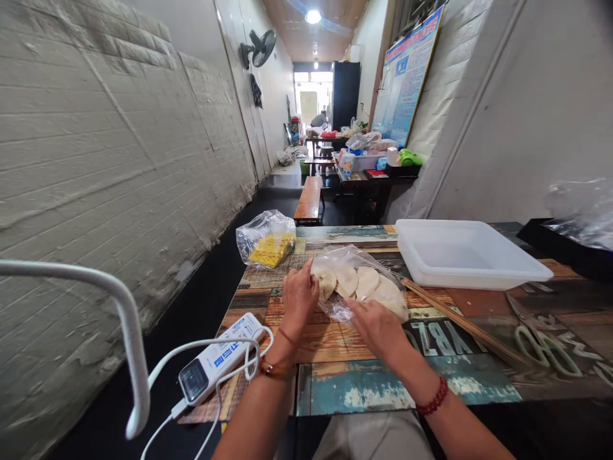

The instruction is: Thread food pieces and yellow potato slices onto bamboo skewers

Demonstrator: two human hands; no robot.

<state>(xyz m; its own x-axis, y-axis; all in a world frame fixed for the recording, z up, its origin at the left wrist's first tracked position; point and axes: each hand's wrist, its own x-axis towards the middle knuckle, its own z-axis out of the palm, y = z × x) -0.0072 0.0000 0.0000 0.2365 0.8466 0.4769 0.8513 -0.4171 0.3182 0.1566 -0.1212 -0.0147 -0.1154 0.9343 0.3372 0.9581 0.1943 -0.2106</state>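
A clear plastic bag [352,255] lies on the wooden-patterned table, holding several pale, flat round slices [368,281]. My left hand [301,292] is closed at the bag's left edge, thumb raised, with the film in its fingers. On the near side, my right hand [377,326] has its fingers curled onto the crumpled film of the bag's mouth. Part of that grip is hidden under the hand. Just beyond my left hand sits another clear bag [261,223] with something yellow [272,249] inside. Thin wooden skewers [460,319] lie in a bundle to the right of the slices.
A white plastic tub [472,278] stands at the back right, with green-handled scissors [546,345] in front of it. A white power bank [220,358] with cables rests at the left edge. Beyond the table are a bench [309,198] and a cluttered table [364,176].
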